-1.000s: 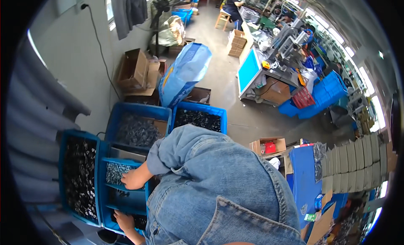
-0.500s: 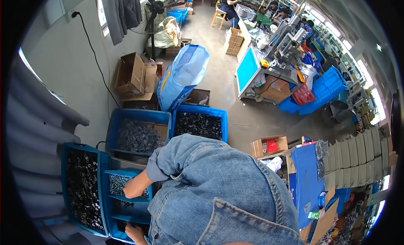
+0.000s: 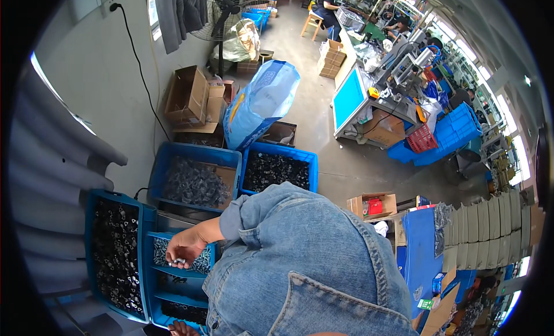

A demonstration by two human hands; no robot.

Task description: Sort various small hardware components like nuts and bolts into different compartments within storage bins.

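Pinched between the fingertips of one hand [image 3: 186,246] are a few small silvery screws [image 3: 179,260], held just above a narrow blue bin [image 3: 182,265] of the same screws; which hand it is I cannot tell, the denim sleeve [image 3: 254,212] hiding its arm; the bin lies directly beneath the grip, its long axis running left to right; a second hand [image 3: 183,328] barely shows at the lower edge, well apart, its grip unreadable. Left of the bin stands a long blue crate [image 3: 115,252] of dark parts; beyond it two more blue crates [image 3: 196,180], then open brown cartons [image 3: 187,96] by the wall and a tall pale-blue sack [image 3: 259,105] with an orange stripe.
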